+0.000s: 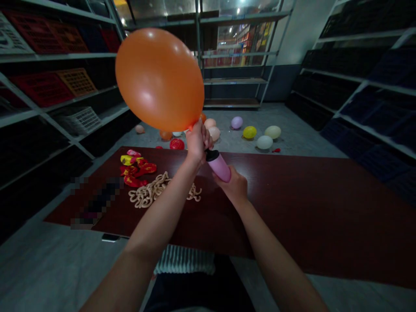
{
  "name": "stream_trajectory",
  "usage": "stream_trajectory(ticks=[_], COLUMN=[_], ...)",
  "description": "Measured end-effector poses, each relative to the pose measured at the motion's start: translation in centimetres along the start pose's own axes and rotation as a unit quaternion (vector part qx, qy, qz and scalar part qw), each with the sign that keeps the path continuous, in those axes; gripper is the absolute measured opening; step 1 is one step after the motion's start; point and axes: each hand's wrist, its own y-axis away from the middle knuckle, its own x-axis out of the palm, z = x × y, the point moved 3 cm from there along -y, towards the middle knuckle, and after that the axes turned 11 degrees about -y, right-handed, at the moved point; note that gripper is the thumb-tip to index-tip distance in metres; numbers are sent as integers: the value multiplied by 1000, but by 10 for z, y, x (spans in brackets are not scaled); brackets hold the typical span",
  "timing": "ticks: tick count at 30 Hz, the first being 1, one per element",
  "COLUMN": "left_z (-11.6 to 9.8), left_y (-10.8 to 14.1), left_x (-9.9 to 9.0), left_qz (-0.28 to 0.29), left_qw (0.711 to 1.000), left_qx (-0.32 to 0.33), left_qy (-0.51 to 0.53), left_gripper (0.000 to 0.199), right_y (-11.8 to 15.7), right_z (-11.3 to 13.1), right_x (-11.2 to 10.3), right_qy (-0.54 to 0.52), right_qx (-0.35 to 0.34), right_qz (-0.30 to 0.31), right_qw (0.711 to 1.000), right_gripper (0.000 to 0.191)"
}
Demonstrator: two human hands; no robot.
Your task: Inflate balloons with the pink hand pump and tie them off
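Note:
A large inflated orange balloon (159,78) rises above the table, tilted up to the left. My left hand (197,141) is closed around its neck, where it meets the top of a hand pump; the nozzle is hidden by the fingers. The balloon pump (219,166) has a pink barrel and a black cap, and slants down to the right. Around its lower end wraps my right hand (234,186). Beyond my left forearm, a heap of tan curly strands (149,193) lies on the table. Crumpled red and yellow shiny pieces (136,168) sit behind that heap.
The dark brown table (302,203) spans the front. On the floor behind it lie several balloons, including a yellow one (249,132) and a purple one (237,122). Shelves with crates (42,86) stand left; dark-filled shelves (367,91) stand right. A blurred patch (100,201) covers something at the table's left.

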Motion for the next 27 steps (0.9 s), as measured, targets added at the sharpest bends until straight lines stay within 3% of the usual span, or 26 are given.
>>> stream_trajectory(ticks=[6,14,22,27], left_z=[-6,-10,-43,-75], left_y=[6,21,25,26], left_x=[-38,-96,-142,-162], left_qz=[-68,-121,-178,-185], left_qw=[997,989,978,975], left_qx=[24,57,67,84], left_qy=[22,63,88,95], left_gripper=[52,54,47,52], right_y=[-2,5,9,8], right_z=[4,11,7,10], right_x=[0,6,9,8], right_qy=[49,74,95,92], right_qx=[-85,-168,-198,-196], right_qz=[3,53,79,92], right_qw=[995,982,972,972], right_gripper=[49,44,46,47])
